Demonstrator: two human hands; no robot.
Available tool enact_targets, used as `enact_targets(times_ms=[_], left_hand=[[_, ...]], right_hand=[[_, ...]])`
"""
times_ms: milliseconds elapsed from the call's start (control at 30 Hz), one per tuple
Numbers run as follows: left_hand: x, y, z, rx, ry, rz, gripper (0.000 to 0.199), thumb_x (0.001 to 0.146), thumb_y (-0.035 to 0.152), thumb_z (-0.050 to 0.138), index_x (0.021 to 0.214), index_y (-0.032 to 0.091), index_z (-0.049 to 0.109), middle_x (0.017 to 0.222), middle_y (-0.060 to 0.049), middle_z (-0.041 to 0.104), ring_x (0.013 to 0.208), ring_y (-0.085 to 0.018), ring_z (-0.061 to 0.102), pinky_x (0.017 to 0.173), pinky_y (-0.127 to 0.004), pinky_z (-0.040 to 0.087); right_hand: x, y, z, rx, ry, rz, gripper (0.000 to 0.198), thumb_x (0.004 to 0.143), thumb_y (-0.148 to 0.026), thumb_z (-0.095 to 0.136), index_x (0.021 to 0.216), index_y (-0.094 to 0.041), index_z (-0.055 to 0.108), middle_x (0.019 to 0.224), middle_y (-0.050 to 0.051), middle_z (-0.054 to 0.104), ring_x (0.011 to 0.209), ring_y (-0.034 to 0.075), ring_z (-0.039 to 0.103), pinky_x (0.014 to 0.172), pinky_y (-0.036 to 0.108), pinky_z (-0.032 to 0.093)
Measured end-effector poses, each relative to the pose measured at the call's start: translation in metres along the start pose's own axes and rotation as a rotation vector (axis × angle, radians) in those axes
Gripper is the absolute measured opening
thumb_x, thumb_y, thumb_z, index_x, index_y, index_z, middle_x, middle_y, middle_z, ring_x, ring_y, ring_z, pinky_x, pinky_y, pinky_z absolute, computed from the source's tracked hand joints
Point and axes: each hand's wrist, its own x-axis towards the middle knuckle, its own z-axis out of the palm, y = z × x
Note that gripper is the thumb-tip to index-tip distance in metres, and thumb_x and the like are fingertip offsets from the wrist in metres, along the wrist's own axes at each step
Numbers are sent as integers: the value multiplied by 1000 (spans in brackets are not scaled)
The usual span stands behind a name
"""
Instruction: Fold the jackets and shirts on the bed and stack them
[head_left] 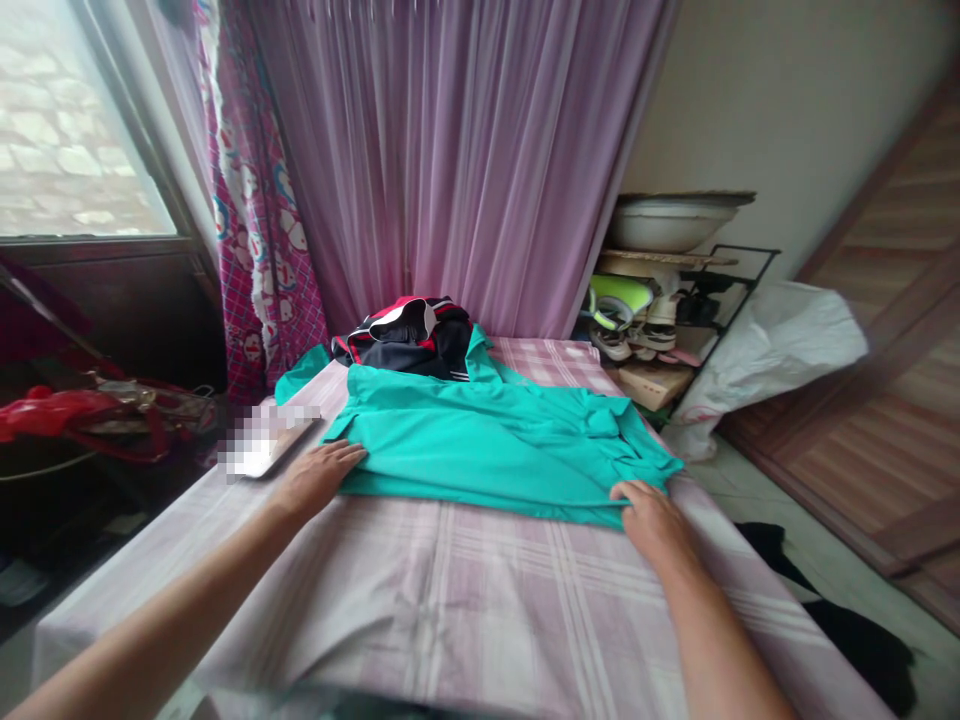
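A teal shirt (480,440) lies spread sideways across the checked cloth, its near edge partly folded over. My left hand (322,475) rests on the shirt's left end with the fingers stretched out over the fabric. At the near right corner, my right hand (652,515) pinches the shirt's edge between thumb and fingers. More teal fabric (304,370) shows at the far left of the cloth. Close to my left hand lies a flat, phone-like object (281,450), partly blurred out.
Dark clothing with red and white trim (420,335) is heaped behind the shirt. The table (450,610) wears a pink-and-white checked cloth. Purple curtains (450,150) hang behind. To the right stand a shoe rack (739,290), a basin (675,222) and a white plastic bag (787,340).
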Motion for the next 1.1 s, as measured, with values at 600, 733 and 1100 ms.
enact_targets(times_ms=[600,733,1100], left_hand=[[25,-1,-27,-114,153,-226,48,95,37,34,128,20,65,129,-9,69,119,-27,63,105,-42,46],[51,14,-3,-93,28,-317,60,95,51,39,144,19,50,152,-12,48,143,-33,38,116,-54,32],[52,22,33,-75,-32,-304,68,95,63,31,148,24,44,155,-14,43,146,-36,32,113,-62,27]], right_hand=[[70,-151,-63,103,-25,-158,47,95,-30,43,139,-20,57,149,12,51,135,26,48,110,45,38],[87,-244,-40,204,-153,-289,51,98,-42,43,147,-28,47,159,8,38,146,25,32,118,52,22],[71,-176,7,106,-354,-293,57,101,-48,34,152,-24,40,162,9,31,150,23,24,122,49,14]])
